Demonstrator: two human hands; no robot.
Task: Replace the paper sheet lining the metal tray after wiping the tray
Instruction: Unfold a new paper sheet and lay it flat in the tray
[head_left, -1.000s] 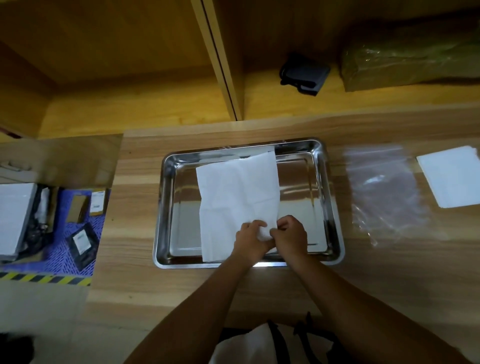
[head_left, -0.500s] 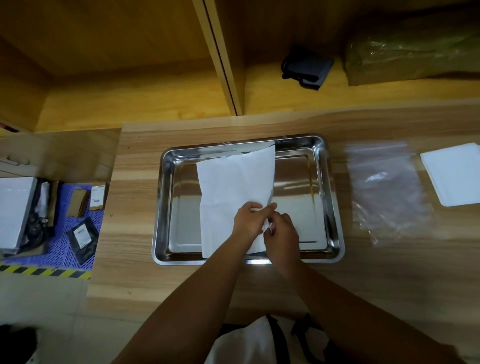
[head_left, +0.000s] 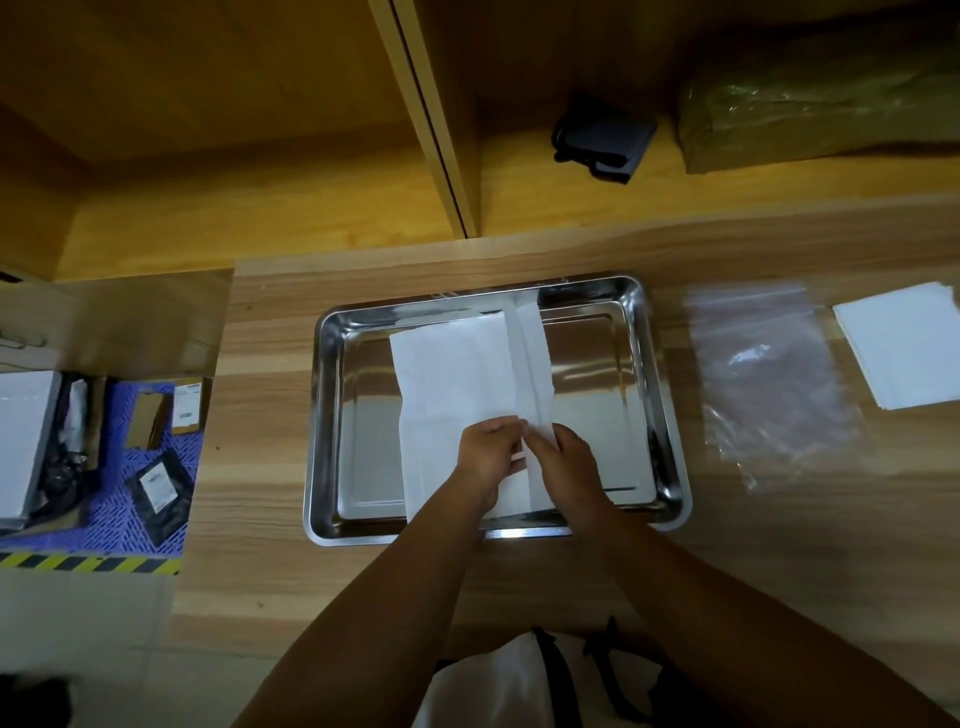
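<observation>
Metal tray (head_left: 327, 415) on wooden desk (head_left: 260, 467), folded white paper sheet (head_left: 457, 374) lying inside it left of centre, left hand (head_left: 488, 457) and right hand (head_left: 569, 460) side by side, fingers pinching the sheet's near right edge, clear plastic bag (head_left: 769, 384) and stack of white sheets (head_left: 904, 353) to the right

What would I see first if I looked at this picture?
A shiny metal tray in the middle of the wooden table, with a white paper sheet in it. The left hand and right hand pinch the sheet near the tray's front edge, unfolding it.
</observation>
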